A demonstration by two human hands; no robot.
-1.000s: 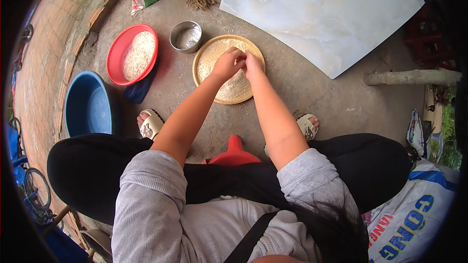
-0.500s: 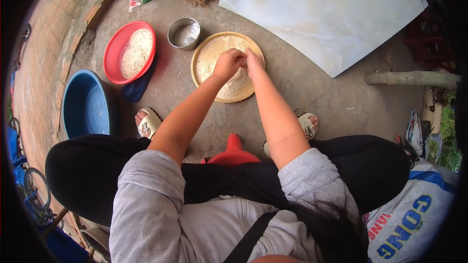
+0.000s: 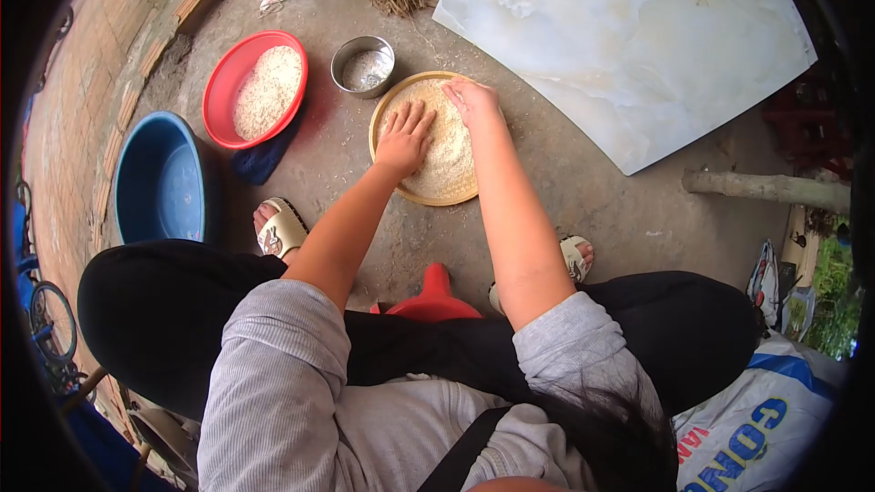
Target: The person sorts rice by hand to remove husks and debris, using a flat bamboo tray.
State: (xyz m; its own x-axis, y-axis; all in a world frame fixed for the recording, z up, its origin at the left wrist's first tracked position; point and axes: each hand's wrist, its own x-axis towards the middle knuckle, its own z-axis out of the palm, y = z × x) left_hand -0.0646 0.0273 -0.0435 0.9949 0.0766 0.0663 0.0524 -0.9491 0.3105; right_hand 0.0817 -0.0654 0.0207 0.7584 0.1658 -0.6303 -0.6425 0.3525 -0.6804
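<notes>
Left hand [image 3: 406, 138] resting, fingers spread, on grain [image 3: 448, 157]; right hand [image 3: 475, 100] sitting unclenched at upper-right edge of tray [image 3: 373, 132]; outward sweeping risking spillage.

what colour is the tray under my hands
The tray is yellowish tan, shown in the head view.

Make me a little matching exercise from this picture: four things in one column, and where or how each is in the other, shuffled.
Column one
1. Metal bowl
2. Blue tub
3. Left hand
4. Right hand

Column two
A. Palm down, fingers spread over the grain
B. Between the red basin and the tray
C. At the tray's far right edge, as the person sees it
D. Close by the person's left knee

Right pairs: 1-B, 2-D, 3-A, 4-C
</notes>
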